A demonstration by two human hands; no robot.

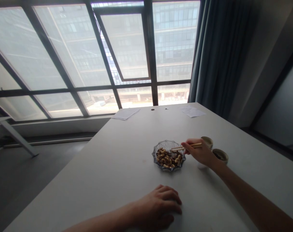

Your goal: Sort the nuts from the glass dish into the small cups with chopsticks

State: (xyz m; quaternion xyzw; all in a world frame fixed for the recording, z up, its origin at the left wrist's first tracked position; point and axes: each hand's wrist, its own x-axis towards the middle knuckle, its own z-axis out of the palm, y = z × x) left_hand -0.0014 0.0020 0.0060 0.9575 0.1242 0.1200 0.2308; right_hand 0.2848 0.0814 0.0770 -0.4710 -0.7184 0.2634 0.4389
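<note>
My right hand (pixel 200 151) grips a pair of wooden chopsticks (pixel 175 149), whose tips reach over a clear glass bowl (pixel 169 144) with a pointed, scalloped rim. Inside lies a mix of what look like unshelled peanuts (pixel 166 160) and dark, thin pieces I cannot identify. Whether the tips pinch anything is too small to tell. Just beyond my right hand and wrist stand two small round bowls, a far one (pixel 208 140) and a near one (pixel 224 157) with something dark in it; both are partly hidden. Below the glass bowl, my left hand (pixel 161 206) rests on the tabletop, fingers loosely bent, holding nothing.
The white table (pixel 107 167) stretches toward the windows. Papers (pixel 126 113) lie at its far left corner, more sheets (pixel 193 111) at the far right. A small dark disc (pixel 152 110) sits near the far edge. A dark curtain (pixel 219 61) hangs behind.
</note>
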